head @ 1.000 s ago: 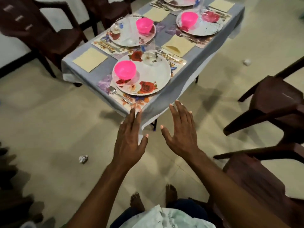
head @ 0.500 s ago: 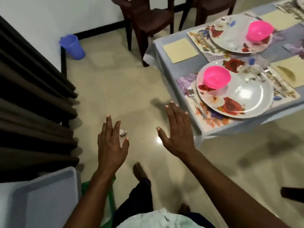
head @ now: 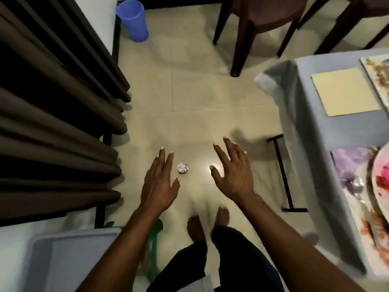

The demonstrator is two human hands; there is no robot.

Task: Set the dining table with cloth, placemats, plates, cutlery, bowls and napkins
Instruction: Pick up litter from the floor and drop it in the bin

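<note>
Both of my hands hang in the air over the tiled floor, fingers straight and spread, holding nothing: my left hand (head: 159,182) and my right hand (head: 233,171). The table with its grey cloth (head: 311,131) fills the right edge. On it lies a pale yellow napkin (head: 345,91), a floral placemat (head: 357,205) with a spoon (head: 356,187), and the rim of a flowered plate (head: 381,175). A second placemat (head: 376,68) shows at the far right. Bowls are out of view.
A crumpled paper ball (head: 182,167) lies on the floor between my hands. Dark curtains (head: 54,114) hang at left, a blue bin (head: 132,21) stands by the wall, brown chairs (head: 263,20) are behind the table, and a grey tub (head: 73,260) sits at lower left.
My view has swung left and down, away from the table toward the curtains and floor. Both hands stay empty and spread; the table has slid to the right edge.
</note>
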